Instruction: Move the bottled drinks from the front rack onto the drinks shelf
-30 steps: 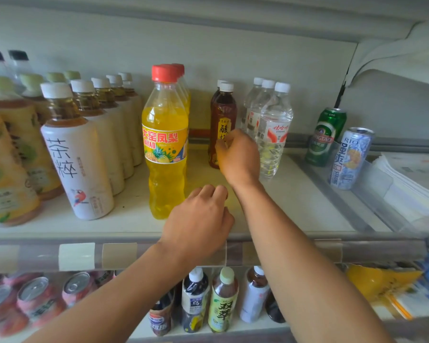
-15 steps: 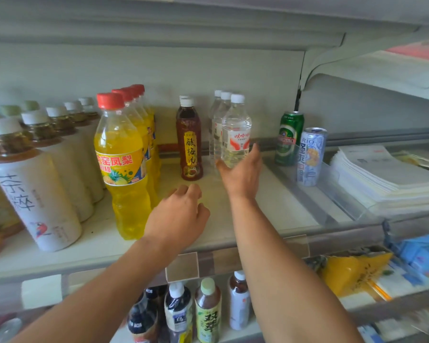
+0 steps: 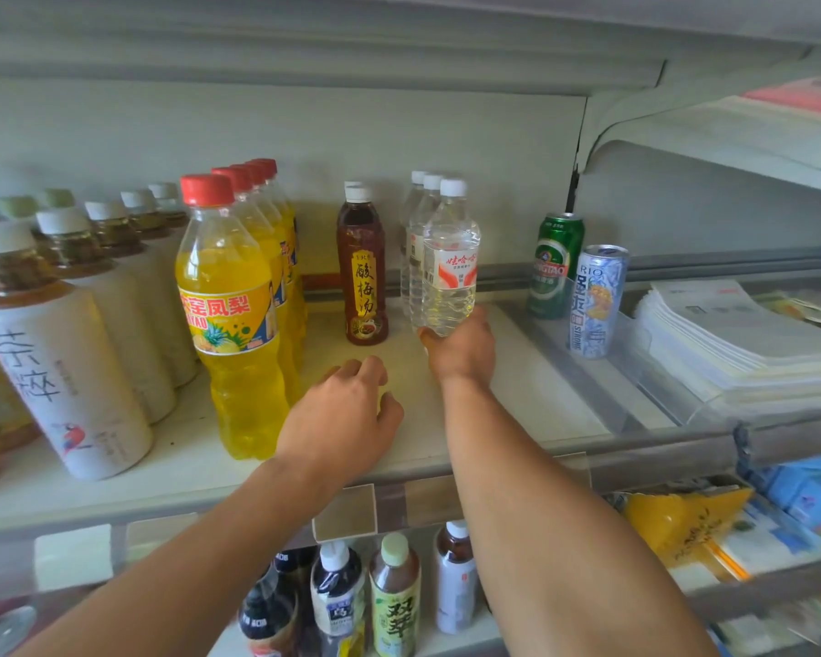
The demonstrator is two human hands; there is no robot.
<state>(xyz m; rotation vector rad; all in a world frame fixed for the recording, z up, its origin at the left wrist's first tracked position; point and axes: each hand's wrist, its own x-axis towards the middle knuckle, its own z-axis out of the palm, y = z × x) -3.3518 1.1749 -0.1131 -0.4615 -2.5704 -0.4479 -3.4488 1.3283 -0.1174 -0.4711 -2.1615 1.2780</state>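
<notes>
Shelving of pale painted metal fills your view, and the drinks shelf [image 3: 517, 395] runs flat and white under both your forearms. Your right hand [image 3: 460, 346] reaches deepest, fingers wrapped round the base of the front water bottle [image 3: 449, 263], a clear ribbed plastic bottle with a white cap and a red-and-white label; two more like it stand in file just behind, three in all. Your left hand [image 3: 340, 422] rests nearer you, palm down on the shelf, fingers loosely curled and holding nothing.

Left of your left hand stands a row of yellow soda bottles [image 3: 231, 315], glossy plastic with red caps; about five caps can be counted, the rear ones overlapping. Farther left are tall tea bottles [image 3: 62, 362] in matte white sleeves with white caps, five in the nearest row, with pale green caps of another row behind.

Between your two hands and beyond them stands a dark brown drink bottle [image 3: 363, 277] with a gold label, the cap of a second just behind it.

Right of your right hand, past a clear plastic divider [image 3: 631, 377], stand two metal cans: one green can [image 3: 554, 265], one blue-and-white can [image 3: 596, 301]. Beyond them lies a stack of white printed papers [image 3: 740, 343].

Below your arms, a lower shelf holds more bottles [image 3: 394, 595], at least five, partly hidden.
</notes>
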